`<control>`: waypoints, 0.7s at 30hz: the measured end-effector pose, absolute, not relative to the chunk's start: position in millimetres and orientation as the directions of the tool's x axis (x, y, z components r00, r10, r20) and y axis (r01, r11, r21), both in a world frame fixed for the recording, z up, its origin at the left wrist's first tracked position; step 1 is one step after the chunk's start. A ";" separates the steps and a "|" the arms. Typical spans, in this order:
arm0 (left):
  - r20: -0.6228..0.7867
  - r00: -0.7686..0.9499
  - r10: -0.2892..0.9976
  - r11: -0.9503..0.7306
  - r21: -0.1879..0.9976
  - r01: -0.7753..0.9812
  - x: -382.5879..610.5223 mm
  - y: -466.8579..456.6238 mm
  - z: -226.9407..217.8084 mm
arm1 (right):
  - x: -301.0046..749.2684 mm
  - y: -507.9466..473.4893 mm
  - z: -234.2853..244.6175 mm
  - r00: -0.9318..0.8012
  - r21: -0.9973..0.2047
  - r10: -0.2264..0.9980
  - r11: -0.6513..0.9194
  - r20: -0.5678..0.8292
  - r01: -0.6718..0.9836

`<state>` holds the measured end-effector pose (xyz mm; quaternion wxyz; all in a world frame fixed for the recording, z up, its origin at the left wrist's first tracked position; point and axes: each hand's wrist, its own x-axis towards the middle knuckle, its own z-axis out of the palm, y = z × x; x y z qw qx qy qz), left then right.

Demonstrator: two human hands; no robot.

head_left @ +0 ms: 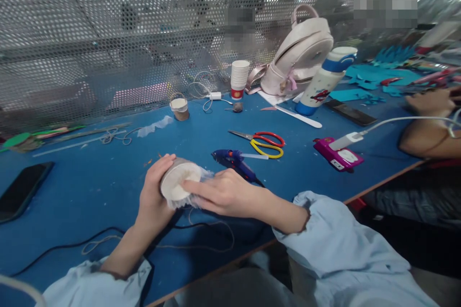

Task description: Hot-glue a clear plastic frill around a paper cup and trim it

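My left hand (154, 196) is wrapped round a small paper cup (177, 181) lying on its side, its white end facing me, with white gauzy fabric bunched at the rim. My right hand (220, 194) rests on the cup's right side, its fingers pressing the fabric against the end. Both hands hover just over the blue table (90, 187). A blue glue gun (234, 161) lies right behind my right hand.
Red and yellow scissors (265, 143), a pink power bank (338, 156) with a white cable, a stack of paper cups (239, 79), a bottle (326, 81), a pale backpack (300, 55). A black phone (21, 189) lies at left. Another person's arm (428, 136) rests at right. Perforated metal screen behind.
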<state>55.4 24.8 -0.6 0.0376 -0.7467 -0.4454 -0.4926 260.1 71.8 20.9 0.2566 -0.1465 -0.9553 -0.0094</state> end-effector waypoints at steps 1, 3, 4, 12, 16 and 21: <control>0.761 0.102 0.641 -0.587 0.399 0.705 55.8 24.5 -0.7 | 259.9 72.0 20.7 -0.825 -0.057 0.269 0.959 0.497 0.278; 0.740 0.087 0.667 -0.563 0.423 0.710 57.1 23.7 -1.8 | 259.4 72.5 20.0 -0.825 -0.062 0.269 0.959 0.497 0.275; 0.725 0.085 0.683 -0.552 0.437 0.711 57.8 23.3 -2.8 | 259.2 72.8 19.4 -0.823 -0.072 0.275 0.958 0.497 0.277; 0.576 -0.155 0.803 -0.365 0.681 0.635 56.6 24.5 -13.7 | 259.7 72.0 18.6 -0.738 -0.162 0.313 0.949 0.598 0.271; 0.575 -0.117 0.809 -0.383 0.668 0.638 57.3 25.9 -10.7 | 259.5 73.1 20.5 -0.742 -0.152 0.349 0.934 0.572 0.323; 0.648 0.050 0.760 -0.498 0.530 0.686 57.2 26.8 -4.5 | 259.8 80.4 18.3 -0.793 -0.034 0.347 0.924 0.500 0.382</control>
